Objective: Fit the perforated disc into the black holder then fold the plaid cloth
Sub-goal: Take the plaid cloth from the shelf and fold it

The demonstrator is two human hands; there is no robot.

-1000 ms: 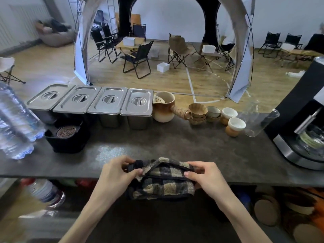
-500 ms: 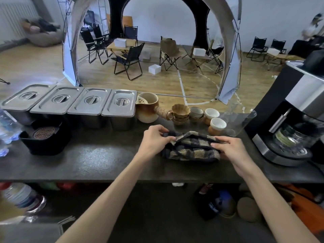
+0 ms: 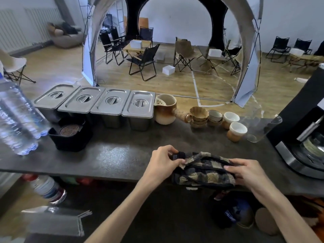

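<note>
The plaid cloth [image 3: 203,171], dark with tan checks, lies bunched and partly folded at the near edge of the dark counter [image 3: 114,155]. My left hand [image 3: 163,163] pinches its left end and my right hand [image 3: 245,172] grips its right end. The round brown perforated disc [image 3: 69,129] sits inside the black holder [image 3: 70,141] at the counter's left, well apart from both hands.
Several lidded steel pans [image 3: 108,104] line the back left. A ceramic pitcher [image 3: 165,111], stacked cups [image 3: 199,116] and a glass jug [image 3: 261,127] stand behind the cloth. A coffee machine [image 3: 301,137] fills the right. Large water bottles [image 3: 15,118] stand far left.
The view shifted, and the cloth with both hands now sits at the counter's near edge rather than further in by the cups. Both hands still grip its ends.
</note>
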